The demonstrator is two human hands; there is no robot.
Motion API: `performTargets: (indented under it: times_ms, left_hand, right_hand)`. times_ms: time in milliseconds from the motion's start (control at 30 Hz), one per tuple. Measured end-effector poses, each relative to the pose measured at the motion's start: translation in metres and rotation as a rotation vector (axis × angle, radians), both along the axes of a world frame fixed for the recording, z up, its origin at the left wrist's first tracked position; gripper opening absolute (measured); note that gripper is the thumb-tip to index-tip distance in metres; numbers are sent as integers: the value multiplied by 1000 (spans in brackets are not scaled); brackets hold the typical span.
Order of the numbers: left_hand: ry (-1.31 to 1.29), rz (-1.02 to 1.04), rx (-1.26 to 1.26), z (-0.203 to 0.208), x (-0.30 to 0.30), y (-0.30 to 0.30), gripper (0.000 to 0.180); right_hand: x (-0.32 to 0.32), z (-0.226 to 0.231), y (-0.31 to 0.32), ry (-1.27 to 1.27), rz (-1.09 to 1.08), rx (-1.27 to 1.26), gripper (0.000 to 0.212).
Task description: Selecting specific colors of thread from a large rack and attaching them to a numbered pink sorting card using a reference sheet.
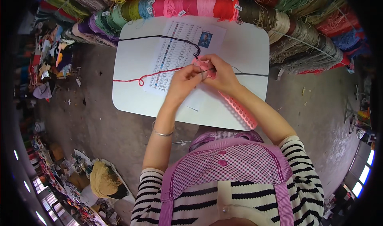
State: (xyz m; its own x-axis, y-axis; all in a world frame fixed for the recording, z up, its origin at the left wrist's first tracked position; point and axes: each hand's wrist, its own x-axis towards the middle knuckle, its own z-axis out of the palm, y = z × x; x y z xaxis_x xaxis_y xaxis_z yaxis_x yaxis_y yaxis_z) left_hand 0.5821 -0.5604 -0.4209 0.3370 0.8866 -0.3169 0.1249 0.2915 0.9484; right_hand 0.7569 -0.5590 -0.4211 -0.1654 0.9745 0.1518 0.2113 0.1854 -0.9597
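Observation:
A long pink strip with a row of holes along its edge [238, 111] lies slantwise on the white table, its far end under my hands. My left hand [184, 84] is closed in a pinch on a dark thread [206, 70] over the strip's far end. Bent around that end, my right hand [222, 75] grips the strip. More dark thread [252, 74] runs off to the table's right edge. A looped red thread [159, 72] stretches left from the strip, and a black thread [159, 37] hangs from its top. My fingers hide the strip's holes there.
Printed sheets with a colour list and small picture [181, 36] lie beneath my hands on the white table [133, 94]. Hanks of coloured yarn [191, 5] line the table's far side and right. A beige yarn bundle [104, 179] sits on the floor at lower left.

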Motion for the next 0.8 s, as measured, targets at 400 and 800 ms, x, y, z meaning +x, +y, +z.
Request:
performTargets:
  times_ms: [400,800]
  left_hand:
    - [129,1071,-58,29,-297,-44,18]
    - [725,-244,949,0,-100,1,77]
  right_hand:
    - [-5,-14,1,-225,15,153,32]
    - [-11,-63,46,-414,66,437,30]
